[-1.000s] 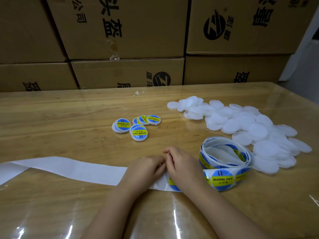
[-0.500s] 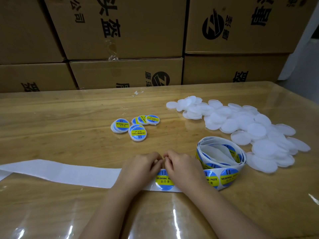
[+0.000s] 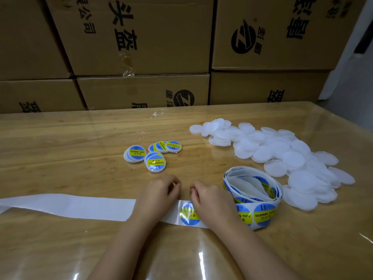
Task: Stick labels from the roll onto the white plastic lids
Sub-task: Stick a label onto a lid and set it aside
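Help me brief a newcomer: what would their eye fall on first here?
The heap of bare white lids on the right of the table, with the loose label roll just before it. Nearest, the left hand and right hand pinch the label strip; a few labelled lids sit mid-table.

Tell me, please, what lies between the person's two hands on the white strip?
In the head view, one blue-and-yellow label sits on the backing strip between the left hand and the right hand, which partly covers it.
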Demonstrator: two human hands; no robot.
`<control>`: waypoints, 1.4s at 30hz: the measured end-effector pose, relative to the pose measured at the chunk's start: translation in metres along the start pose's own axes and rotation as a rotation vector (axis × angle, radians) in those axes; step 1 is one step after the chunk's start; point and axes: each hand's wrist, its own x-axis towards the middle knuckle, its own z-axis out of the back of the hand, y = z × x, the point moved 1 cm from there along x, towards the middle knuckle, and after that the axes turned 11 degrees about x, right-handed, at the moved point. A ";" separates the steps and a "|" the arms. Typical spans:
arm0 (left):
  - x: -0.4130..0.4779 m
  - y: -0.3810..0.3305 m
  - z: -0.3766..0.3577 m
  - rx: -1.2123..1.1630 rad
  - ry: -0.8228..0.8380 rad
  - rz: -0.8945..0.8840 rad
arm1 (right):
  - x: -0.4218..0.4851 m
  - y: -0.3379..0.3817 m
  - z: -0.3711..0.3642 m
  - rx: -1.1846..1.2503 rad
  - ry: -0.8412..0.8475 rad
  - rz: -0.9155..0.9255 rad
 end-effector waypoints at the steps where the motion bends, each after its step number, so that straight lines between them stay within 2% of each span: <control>1: 0.009 -0.004 0.001 -0.025 -0.014 0.011 | 0.000 0.000 0.000 0.001 0.000 0.004; 5: 0.061 -0.034 -0.005 0.002 -0.044 -0.012 | 0.000 0.003 0.000 0.023 0.033 0.045; 9: 0.115 -0.068 -0.022 0.081 -0.006 -0.169 | 0.002 0.006 -0.001 0.037 0.047 0.062; 14: 0.164 -0.101 -0.047 0.411 0.017 -0.307 | 0.005 0.006 0.002 0.051 0.130 0.044; 19: 0.181 -0.105 -0.059 0.615 -0.016 -0.281 | 0.002 0.008 0.012 0.096 0.208 0.079; 24: 0.171 -0.096 -0.055 0.671 -0.088 -0.408 | 0.004 0.007 0.006 0.108 0.152 0.062; 27: 0.149 -0.078 -0.045 0.541 -0.115 -0.361 | 0.003 0.005 0.000 0.112 0.069 0.076; 31: 0.106 -0.045 -0.031 0.167 -0.210 -0.099 | 0.001 0.006 0.000 0.107 -0.002 0.096; 35: 0.066 -0.021 -0.022 -0.076 -0.108 0.087 | -0.002 0.014 0.007 -0.001 -0.071 0.134; 38: 0.038 -0.013 -0.015 -0.212 -0.107 0.124 | -0.003 0.016 0.010 -0.036 -0.153 0.190; 42: 0.008 -0.009 -0.014 -0.256 -0.090 0.145 | -0.004 0.016 0.007 -0.006 -0.201 0.204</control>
